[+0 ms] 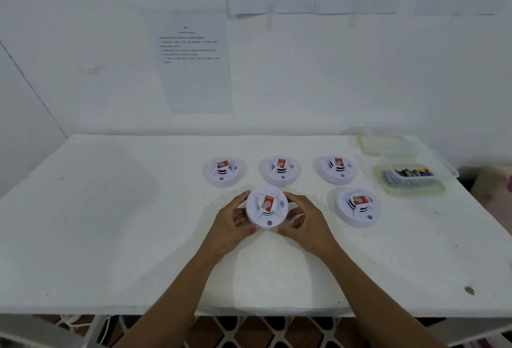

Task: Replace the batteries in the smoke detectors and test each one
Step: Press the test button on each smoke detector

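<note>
Several round white smoke detectors with red stickers lie on the white table [138, 223]. The front one [267, 207] sits between my hands: my left hand [232, 225] grips its left rim and my right hand [303, 221] grips its right rim, fingers curled round the edge. Three more detectors stand in a row behind, at left [224, 171], middle [280, 170] and right [336, 169]. Another detector [357, 207] lies to the right of my hands. A clear plastic box [412, 174] at the right holds several batteries.
A second clear container [385, 142] stands at the table's back right corner, and the battery box rests on a clear lid [410, 188]. Printed sheets hang on the white wall [194, 62] behind. The table's front edge runs below my forearms.
</note>
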